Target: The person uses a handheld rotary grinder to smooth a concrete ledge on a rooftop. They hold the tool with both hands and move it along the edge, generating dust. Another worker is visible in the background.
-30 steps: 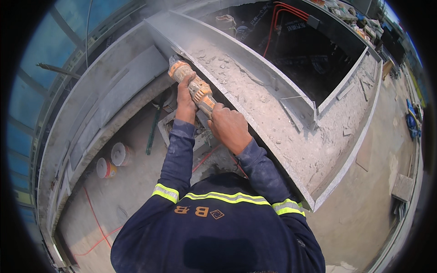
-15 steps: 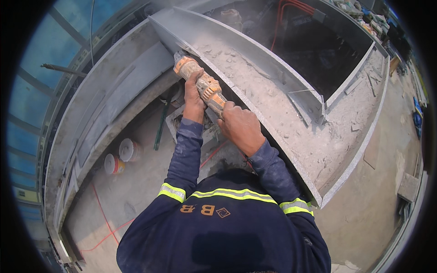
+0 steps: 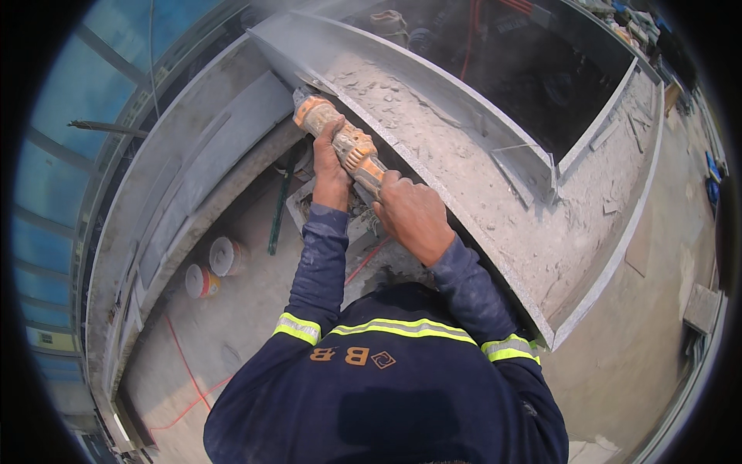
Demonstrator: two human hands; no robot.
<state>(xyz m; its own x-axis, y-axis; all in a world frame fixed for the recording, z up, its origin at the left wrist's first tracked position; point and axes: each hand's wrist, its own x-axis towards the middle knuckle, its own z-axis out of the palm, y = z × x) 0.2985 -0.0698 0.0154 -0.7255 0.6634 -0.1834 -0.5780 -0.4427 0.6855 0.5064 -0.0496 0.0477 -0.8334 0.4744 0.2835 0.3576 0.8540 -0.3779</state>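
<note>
A dusty orange angle grinder (image 3: 350, 145) slants along the side of a grey stone-edged trough (image 3: 464, 203). My left hand (image 3: 330, 166) wraps round the middle of its body, thumb on top. Farther back, my right hand (image 3: 416, 214) is closed round the rear end of the tool. The grinder's head reaches the far left part of the trough's outer edge, where pale dust hangs in the air. Its disc cannot be made out. Rubble and dust lie on the trough's bed (image 3: 495, 185).
Two white buckets (image 3: 226, 256) stand on the floor at left, beyond a red cable (image 3: 185, 363). A curved concrete ledge (image 3: 174, 209) runs along the left. Behind the trough is a dark recess (image 3: 510, 85). A stone block (image 3: 702, 308) lies at far right.
My view has shifted slightly, so the surroundings sit a little to the right. Both hands keep their hold on the angle grinder, which stays at nearly the same spot on the edge.
</note>
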